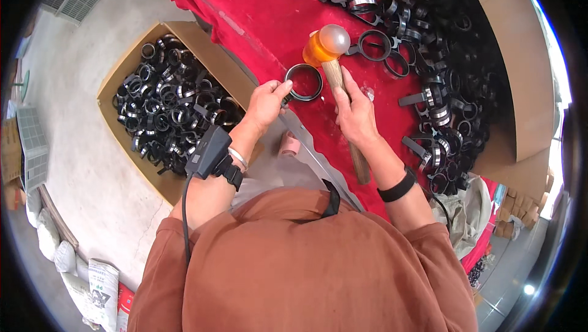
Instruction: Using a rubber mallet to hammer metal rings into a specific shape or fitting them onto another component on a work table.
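My left hand pinches the handle end of a black ring-shaped part, whose round band lies over the red cloth. In my right hand is a mallet with a wooden handle. Its head, orange with a clear rounded face, points away from me, just beyond the ring and apart from it. The handle's butt reaches back toward my body. Several similar black rings lie close to the right of the mallet head.
To the left, a cardboard box on the floor holds many black rings. On the right, a large tipped carton spills a heap of them onto the cloth. White sacks sit at the lower left.
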`<action>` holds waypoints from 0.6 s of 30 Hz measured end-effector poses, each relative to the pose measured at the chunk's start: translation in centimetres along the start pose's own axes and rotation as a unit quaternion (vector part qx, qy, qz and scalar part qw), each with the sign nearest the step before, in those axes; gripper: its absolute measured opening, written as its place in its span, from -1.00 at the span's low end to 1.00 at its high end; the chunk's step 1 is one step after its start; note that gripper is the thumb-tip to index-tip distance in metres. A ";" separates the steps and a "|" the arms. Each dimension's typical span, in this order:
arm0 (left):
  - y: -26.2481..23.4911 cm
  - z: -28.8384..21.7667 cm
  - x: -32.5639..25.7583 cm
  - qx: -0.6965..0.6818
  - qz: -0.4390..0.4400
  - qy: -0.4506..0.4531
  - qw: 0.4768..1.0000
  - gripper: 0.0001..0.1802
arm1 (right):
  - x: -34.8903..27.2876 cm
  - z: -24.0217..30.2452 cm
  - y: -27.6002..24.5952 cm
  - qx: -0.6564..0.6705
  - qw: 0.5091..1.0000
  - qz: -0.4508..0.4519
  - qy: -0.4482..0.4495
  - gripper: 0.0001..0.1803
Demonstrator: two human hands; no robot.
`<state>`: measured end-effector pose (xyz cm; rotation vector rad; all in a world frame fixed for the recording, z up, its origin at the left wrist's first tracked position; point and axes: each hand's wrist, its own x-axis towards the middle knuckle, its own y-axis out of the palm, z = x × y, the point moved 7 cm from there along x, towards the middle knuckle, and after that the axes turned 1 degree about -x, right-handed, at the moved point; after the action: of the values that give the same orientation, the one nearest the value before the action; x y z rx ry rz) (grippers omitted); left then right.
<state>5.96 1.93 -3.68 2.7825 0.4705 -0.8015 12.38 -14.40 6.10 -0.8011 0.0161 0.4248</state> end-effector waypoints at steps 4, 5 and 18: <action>-0.1 0.1 -0.1 -0.033 -0.004 -0.001 0.999 -0.64 | -0.9 0.9 -2.0 0.072 0.995 -0.040 -0.048 -0.47; -0.1 0.1 0.0 -0.036 -0.004 -0.002 0.999 -0.64 | -1.5 1.4 -2.4 0.143 0.985 -0.065 -0.077 -0.47; 0.1 0.3 0.3 -0.096 0.025 -0.002 0.995 -0.69 | -5.1 -0.8 -4.1 0.138 0.981 -0.135 0.000 -0.42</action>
<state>6.08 1.87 -4.14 2.6054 0.4490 -0.7097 9.33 -19.33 9.27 -0.5192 -0.0336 0.1597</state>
